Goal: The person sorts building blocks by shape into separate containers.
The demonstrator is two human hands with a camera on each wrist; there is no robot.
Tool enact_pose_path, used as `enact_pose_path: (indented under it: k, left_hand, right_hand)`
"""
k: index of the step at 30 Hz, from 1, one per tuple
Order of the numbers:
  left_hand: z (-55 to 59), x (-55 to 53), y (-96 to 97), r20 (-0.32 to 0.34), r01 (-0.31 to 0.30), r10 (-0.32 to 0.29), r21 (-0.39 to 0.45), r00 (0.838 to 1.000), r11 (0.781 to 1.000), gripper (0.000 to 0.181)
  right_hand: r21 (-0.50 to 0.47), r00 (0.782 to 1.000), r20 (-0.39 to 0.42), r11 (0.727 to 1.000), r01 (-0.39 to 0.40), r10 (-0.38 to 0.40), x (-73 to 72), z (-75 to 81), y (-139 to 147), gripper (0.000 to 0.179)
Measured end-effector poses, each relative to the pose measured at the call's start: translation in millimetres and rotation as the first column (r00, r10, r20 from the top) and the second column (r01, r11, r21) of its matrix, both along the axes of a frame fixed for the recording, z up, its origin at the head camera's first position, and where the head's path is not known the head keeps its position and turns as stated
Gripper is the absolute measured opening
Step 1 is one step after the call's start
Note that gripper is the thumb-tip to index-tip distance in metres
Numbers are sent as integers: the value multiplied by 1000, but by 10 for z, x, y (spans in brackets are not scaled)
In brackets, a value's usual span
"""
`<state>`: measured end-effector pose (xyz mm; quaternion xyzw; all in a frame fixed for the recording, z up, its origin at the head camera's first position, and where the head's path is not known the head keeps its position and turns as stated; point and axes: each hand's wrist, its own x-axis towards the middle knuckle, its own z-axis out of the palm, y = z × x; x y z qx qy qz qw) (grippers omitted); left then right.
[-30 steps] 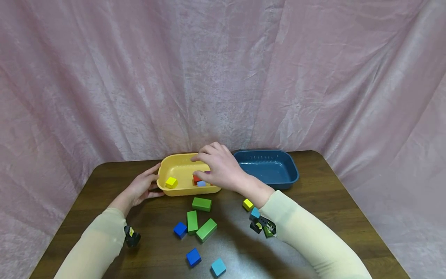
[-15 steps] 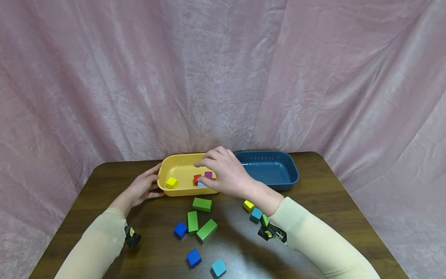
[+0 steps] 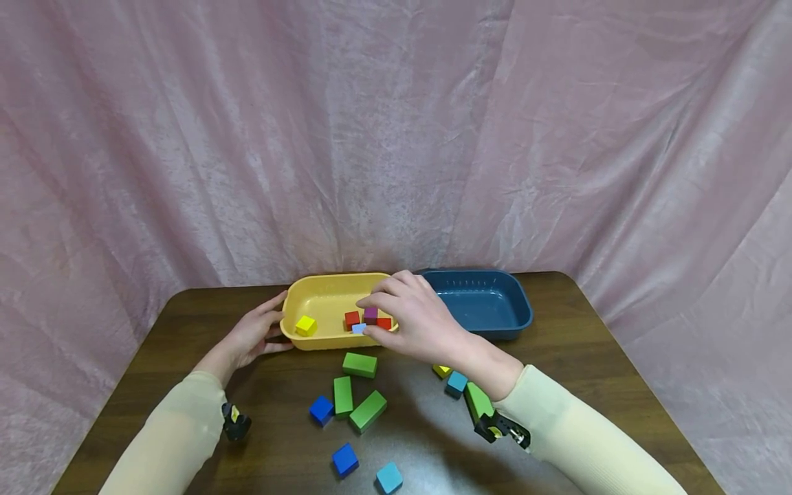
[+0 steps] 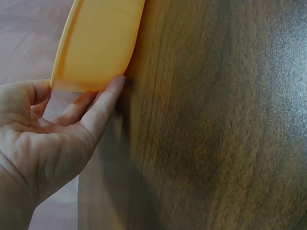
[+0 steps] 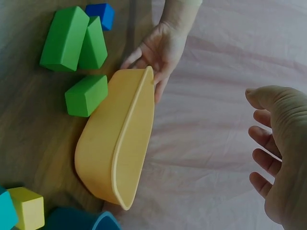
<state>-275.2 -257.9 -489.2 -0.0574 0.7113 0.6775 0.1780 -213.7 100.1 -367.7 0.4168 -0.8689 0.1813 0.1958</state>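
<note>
My left hand holds the left end of a yellow plastic bin, its fingers spread around the end wall. In the left wrist view fingertips touch the bin's outer wall and rim. Within the bin lie a yellow cube, a purple cube, a light blue block and two red blocks. Over the bin's right end hovers my right hand, fingers loosely bent and holding nothing. The right wrist view shows it apart from the bin.
A dark blue bin stands right of the yellow one. Green blocks, blue cubes and a light blue cube lie in front. Under the right forearm are a teal cube, a yellow block and a green block.
My right hand has drawn back to the right and toward me, uncovering the purple and red blocks in the bin. My left hand keeps its place on the yellow bin.
</note>
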Motion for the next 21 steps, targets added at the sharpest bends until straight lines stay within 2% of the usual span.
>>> enact_pose_path:
  k: [21]
  left_hand:
    - [-2,-2,30,-15,25,-25,8,1000,1000,62]
  right_hand:
    - [-24,999,11,999,35,-35,62,-144,327,32]
